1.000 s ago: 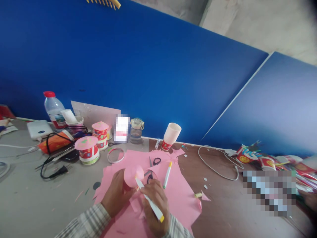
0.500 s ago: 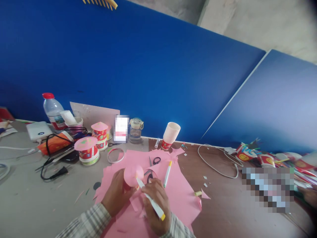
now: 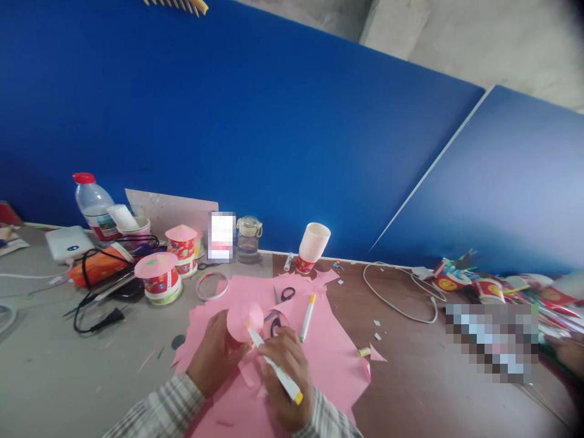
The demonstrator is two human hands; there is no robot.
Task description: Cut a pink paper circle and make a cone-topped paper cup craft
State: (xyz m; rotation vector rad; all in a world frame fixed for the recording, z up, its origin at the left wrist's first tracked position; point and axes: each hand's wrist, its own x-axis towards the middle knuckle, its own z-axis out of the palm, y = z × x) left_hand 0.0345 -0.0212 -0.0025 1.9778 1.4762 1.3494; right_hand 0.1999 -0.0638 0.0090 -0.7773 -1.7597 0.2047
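Observation:
My left hand (image 3: 212, 356) is wrapped round a cup topped with a round pink paper cap (image 3: 245, 321), holding it over a large pink paper sheet (image 3: 328, 365). My right hand (image 3: 287, 380) grips a white marker with a yellow end (image 3: 276, 367), its tip touching the pink cap. Black-handled scissors (image 3: 283, 296) and a second yellow-capped marker (image 3: 307, 317) lie on the pink sheet just beyond my hands.
Two finished red cups with pink caps (image 3: 159, 277) stand at left, near a tape ring (image 3: 212, 285), a black plug cable (image 3: 98, 316), a water bottle (image 3: 93, 204) and a jar (image 3: 249, 238). Stacked paper cups (image 3: 311, 246) lean by the blue wall. A white cable (image 3: 396, 298) and craft clutter (image 3: 493, 289) lie right.
My hands stay on the cup and marker. The view has shifted slightly, with everything drifting a little left and up.

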